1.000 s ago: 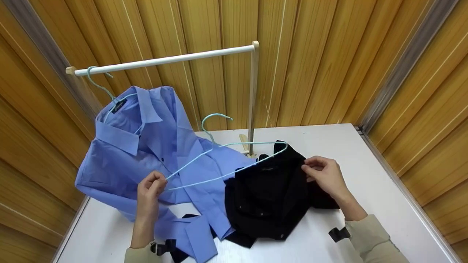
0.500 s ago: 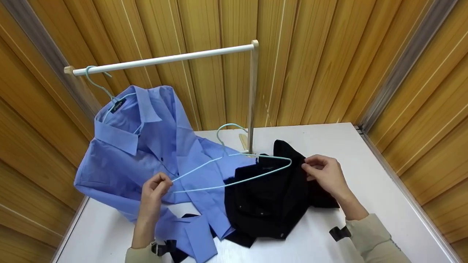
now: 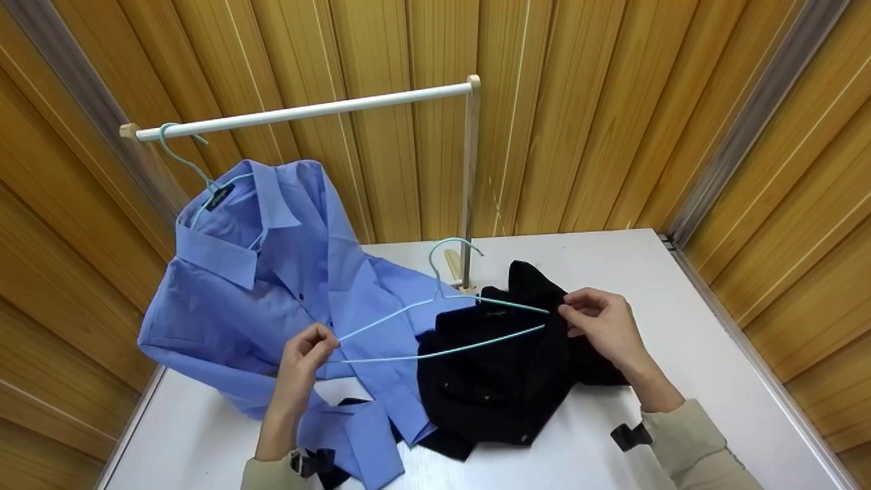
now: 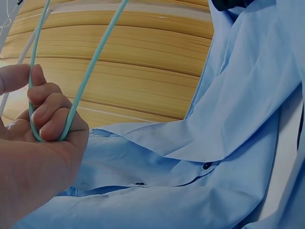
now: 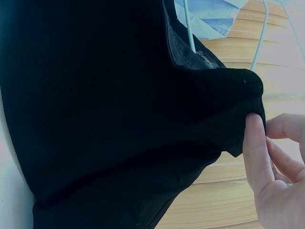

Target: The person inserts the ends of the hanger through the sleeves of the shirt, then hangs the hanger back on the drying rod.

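My left hand grips one end of a pale turquoise clothes hanger; in the left wrist view, the fingers of the left hand curl round its thin frame. The hanger's hook points up and its far end goes out of sight inside the neck of a black shirt. My right hand pinches the black cloth near the collar. In the right wrist view, thumb and fingers of the right hand hold the edge of the black shirt, and the hanger enters at its label.
A blue shirt hangs on another turquoise hanger from the white bar of a small rack at left. Its sleeve lies on the white table. Wood-patterned walls close in the back and sides.
My left hand has moved the hanger to the right and its far end down, from above the black shirt into its neck. The right hand keeps its hold almost in place.
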A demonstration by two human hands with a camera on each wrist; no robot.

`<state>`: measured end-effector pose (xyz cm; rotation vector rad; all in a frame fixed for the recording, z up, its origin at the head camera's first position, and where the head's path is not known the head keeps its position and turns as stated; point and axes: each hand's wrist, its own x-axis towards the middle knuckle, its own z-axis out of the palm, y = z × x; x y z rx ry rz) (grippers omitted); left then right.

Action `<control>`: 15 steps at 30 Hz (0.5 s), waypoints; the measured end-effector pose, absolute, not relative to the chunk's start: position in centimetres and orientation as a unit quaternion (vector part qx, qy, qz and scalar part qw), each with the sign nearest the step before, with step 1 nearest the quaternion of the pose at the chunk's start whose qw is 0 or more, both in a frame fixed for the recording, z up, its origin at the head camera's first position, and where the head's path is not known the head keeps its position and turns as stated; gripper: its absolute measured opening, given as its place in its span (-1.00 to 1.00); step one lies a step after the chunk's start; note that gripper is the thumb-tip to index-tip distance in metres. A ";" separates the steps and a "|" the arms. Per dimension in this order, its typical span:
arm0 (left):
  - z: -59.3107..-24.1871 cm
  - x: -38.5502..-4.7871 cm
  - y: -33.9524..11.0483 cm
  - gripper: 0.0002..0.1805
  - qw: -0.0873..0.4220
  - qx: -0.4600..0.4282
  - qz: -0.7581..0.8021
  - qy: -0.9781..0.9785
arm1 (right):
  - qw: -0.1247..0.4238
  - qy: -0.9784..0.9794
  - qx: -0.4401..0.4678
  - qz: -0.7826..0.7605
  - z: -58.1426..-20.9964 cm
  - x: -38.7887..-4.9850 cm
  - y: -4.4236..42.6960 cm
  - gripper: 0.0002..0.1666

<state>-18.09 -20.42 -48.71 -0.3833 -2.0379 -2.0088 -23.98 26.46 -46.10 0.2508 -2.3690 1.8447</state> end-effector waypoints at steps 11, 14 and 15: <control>-49.5 -18.6 -19.2 -0.83 0.093 -0.145 -0.688 -0.705 | 0.062 -0.774 0.088 0.624 -45.9 -23.6 26.2 -0.77; -49.5 -18.5 -18.9 -0.83 0.092 -0.138 -0.689 -0.705 | 0.062 -0.772 0.091 0.625 -45.9 -23.6 26.2 -0.76; -49.5 -18.5 -18.7 -0.84 0.093 -0.136 -0.691 -0.704 | 0.062 -0.772 0.092 0.626 -45.8 -23.6 26.2 -0.77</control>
